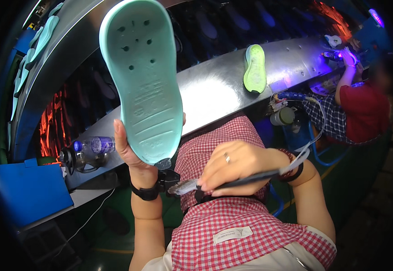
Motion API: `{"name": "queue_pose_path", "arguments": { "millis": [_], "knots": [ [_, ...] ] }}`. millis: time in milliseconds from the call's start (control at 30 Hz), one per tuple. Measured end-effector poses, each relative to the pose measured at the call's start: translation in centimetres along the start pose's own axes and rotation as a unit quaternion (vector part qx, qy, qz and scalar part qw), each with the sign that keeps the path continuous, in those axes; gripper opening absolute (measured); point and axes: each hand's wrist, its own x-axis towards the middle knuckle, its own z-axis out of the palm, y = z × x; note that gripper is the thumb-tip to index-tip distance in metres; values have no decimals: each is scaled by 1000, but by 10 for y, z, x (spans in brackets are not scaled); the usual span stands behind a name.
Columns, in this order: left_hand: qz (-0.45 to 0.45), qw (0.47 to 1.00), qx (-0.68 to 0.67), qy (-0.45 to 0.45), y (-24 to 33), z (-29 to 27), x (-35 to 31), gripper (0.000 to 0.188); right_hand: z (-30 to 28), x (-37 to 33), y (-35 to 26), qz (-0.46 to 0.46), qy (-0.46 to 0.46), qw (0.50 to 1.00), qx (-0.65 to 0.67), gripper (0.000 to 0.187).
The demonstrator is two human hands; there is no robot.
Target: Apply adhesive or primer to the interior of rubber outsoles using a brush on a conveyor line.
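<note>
My left hand [133, 160] grips a mint-green shoe sole [153, 106] by its lower end, with the thumb on its left edge and other fingers hidden behind. The sole stands tilted up, its inner face with several small holes and ridges toward me. A small dark, clear-looking tab [163, 163] sits at its bottom tip. In my right hand [237, 162], fingers closed, is a brush [250, 179] with a dark handle and pale, whitish bristles. Its bristles point left, just below the sole and apart from it, near my left wrist.
A yellow-green sole [255, 70] lies on the curved metal worktop [214, 90]. Clear bottles [92, 147] and a blue box [34, 192] are at left. A thin white tube [323, 115] loops near my right wrist. Another person [368, 106] works at right under purple light.
</note>
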Motion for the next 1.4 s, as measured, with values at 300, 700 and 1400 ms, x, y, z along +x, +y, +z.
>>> {"name": "queue_pose_path", "arguments": {
  "millis": [300, 700, 1400],
  "knots": [
    [-73, 989, 41, 121, 2, -9, -5, 66, 5, 1, 1, 38, 22, 998, 52, 16],
    [-281, 943, 154, 90, 8, 23, -12, 49, -40, 6, -6, 86, -95, 991, 33, 16],
    [-310, 904, 266, 125, 24, 26, -25, 47, -62, -15, -12, 72, -141, 975, -156, 19]
  ]
}}
